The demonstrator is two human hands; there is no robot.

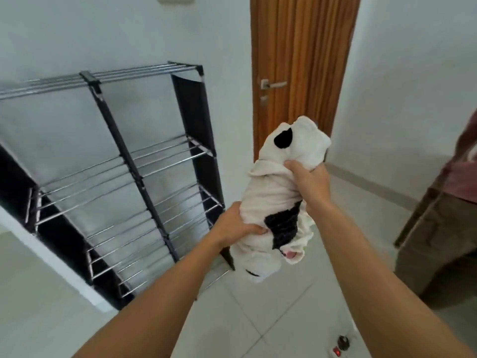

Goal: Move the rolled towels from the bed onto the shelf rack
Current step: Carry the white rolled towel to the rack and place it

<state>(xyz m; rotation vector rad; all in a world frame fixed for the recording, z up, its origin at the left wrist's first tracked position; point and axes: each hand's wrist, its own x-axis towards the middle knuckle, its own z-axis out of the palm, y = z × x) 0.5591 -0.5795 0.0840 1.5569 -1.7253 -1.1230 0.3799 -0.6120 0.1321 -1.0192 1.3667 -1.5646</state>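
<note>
A rolled white towel (273, 192) with black patches hangs in the air at centre right, held nearly upright by both hands. My left hand (235, 228) grips its lower part from the left. My right hand (308, 180) grips its upper middle from the right. To the left stands the shelf rack (144, 161), a black frame with several tiers of bare metal rods, against the white wall. No towel lies on the shelves I can see. The bed is out of view.
A wooden door (302, 60) with a metal handle is behind the towel. A person in brown trousers (436, 241) stands at the right edge. A power strip (340, 347) with a red switch lies on the white tiled floor.
</note>
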